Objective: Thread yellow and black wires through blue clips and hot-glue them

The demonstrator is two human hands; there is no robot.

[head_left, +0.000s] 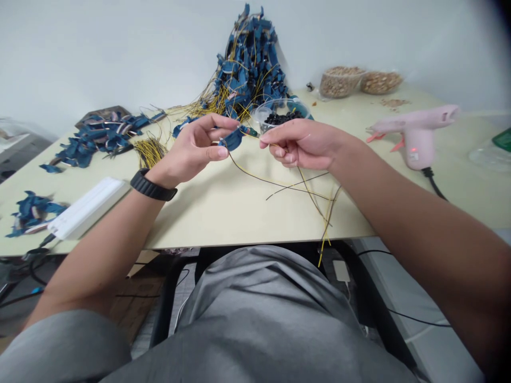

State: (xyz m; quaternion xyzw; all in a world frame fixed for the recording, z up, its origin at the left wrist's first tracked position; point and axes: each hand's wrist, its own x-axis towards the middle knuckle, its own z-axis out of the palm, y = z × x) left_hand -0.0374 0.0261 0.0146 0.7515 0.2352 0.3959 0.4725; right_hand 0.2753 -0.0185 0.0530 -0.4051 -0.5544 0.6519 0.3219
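Note:
My left hand (195, 146) has its thumb and fingers closed round the left end of a small blue piece (233, 139), held above the table. Facing it from the right, my right hand (299, 142) pinches a thin yellow and black wire (305, 183) beside the blue piece. Several loose wire ends hang below my right hand, some past the table's front edge. Just behind my fingers is a clear plastic tub (305, 109) of small black parts (281, 118).
A tall heap of blue pieces and wires (251, 64) stands behind. More blue pieces (104, 130), a wire bundle (149, 152) and a white box (90, 207) lie left. A pink glue gun (417, 127) is at right, below two bowls (341, 82).

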